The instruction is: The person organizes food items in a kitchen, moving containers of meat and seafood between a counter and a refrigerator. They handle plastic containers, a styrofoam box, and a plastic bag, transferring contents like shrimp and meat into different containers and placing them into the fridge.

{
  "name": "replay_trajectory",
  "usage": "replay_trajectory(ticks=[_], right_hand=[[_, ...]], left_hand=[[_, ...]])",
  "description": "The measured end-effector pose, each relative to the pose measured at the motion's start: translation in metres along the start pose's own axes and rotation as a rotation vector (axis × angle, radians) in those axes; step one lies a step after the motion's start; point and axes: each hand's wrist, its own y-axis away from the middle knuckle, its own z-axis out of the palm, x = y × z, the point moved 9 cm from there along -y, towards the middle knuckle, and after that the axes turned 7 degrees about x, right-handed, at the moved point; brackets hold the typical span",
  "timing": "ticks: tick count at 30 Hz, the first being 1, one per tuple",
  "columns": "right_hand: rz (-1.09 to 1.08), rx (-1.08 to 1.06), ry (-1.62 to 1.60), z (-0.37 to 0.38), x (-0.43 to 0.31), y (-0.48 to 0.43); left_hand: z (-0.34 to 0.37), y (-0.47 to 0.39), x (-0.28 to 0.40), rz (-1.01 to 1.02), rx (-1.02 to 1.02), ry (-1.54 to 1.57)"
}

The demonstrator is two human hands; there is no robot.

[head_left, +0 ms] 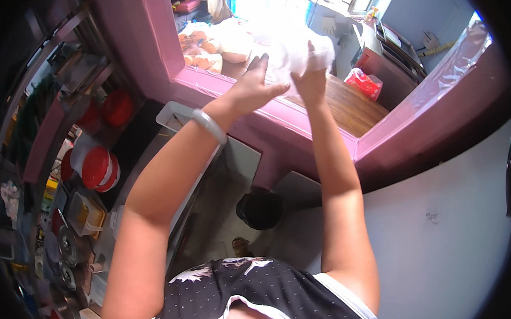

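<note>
Both my arms stretch forward through a pink-framed opening, over the wooden surface [349, 99] beyond it. My left hand [259, 79], with a pale bangle [209, 126] on its wrist, has fingers and thumb spread and nothing visible between them. To its right, my right hand [312, 78] is on a crumpled white bag [324, 52], apparently gripping it; some of its fingers are hidden in the white material. Strong glare washes out the bag's outline. Left of my hands sit clear plastic bags of round orange-brown items [203, 48].
The pink sill [330, 131] crosses below my forearms. Behind the opening, a red-and-white bag [363, 83] lies on the right. On the left counter stand a white tray [175, 114], red containers [99, 168], a plastic tub [83, 215] and metal lids [71, 245]. A dark bin [259, 209] is below.
</note>
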Motion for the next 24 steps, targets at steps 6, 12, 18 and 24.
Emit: replay_trajectory(ticks=[6,12,18,24], right_hand=[[0.590,-0.623,0.348,0.082,0.159,0.077],[1.139,-0.484,-0.553,-0.011,-0.016,0.086],[0.646,-0.557,-0.581,-0.006,-0.044,0.070],[0.513,-0.554,-0.820,0.004,-0.101,0.121]], left_hand=[[-0.001,0.151,0.016,0.044,-0.416,-0.232],[-0.101,0.371,-0.007,-0.690,-0.222,-0.230],[-0.161,0.508,0.051,-0.844,0.143,-0.503],[-0.178,0.695,0.089,-1.089,0.415,-0.345]])
